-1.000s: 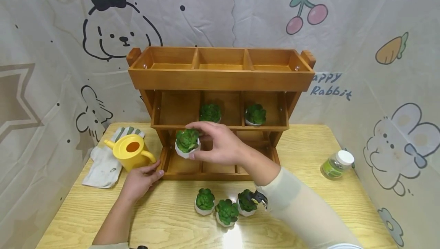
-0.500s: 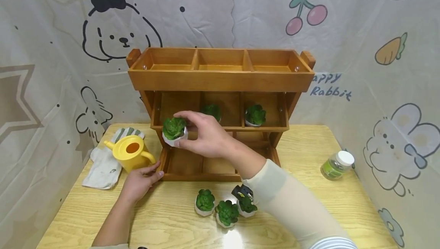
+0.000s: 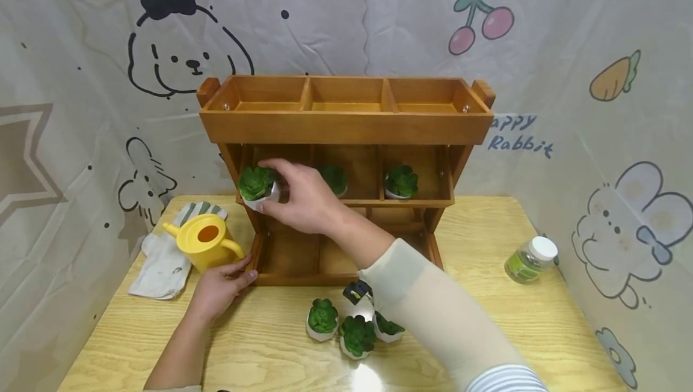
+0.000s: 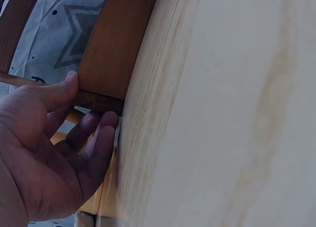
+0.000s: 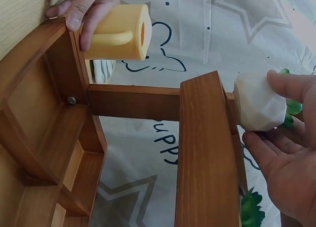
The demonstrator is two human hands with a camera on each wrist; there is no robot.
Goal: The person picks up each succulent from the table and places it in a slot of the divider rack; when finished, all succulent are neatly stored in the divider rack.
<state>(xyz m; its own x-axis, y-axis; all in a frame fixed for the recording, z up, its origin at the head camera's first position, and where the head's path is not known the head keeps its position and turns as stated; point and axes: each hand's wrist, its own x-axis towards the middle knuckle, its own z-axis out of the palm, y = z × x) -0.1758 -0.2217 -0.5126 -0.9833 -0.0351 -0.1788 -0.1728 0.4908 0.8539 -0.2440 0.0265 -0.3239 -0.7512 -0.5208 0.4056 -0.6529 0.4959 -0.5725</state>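
My right hand (image 3: 303, 196) pinches a potted succulent (image 3: 257, 183) by its white faceted pot (image 5: 259, 101), thumb on one side and fingers on the other. In the head view the pot is in front of the middle tier's left compartment, near its front board. My left hand (image 3: 219, 290) grips the lower left front corner of the wooden shelf (image 3: 346, 127); the left wrist view shows the thumb and curled fingers at that corner board (image 4: 111, 54). Two more succulents stand in the middle tier, one in the centre compartment (image 3: 334, 180), partly behind my right hand, and a right-hand one (image 3: 402, 181).
Several potted succulents (image 3: 357, 336) stand on the table before the shelf. A yellow watering can (image 3: 208, 240) is close beside my left hand, with a white glove (image 3: 162, 263) behind it. On the right stands a jar with a white lid (image 3: 532, 260).
My right hand has carried the succulent up and to the left, from before the bottom tier to the middle tier's left compartment. My left hand has stayed at the shelf's corner.
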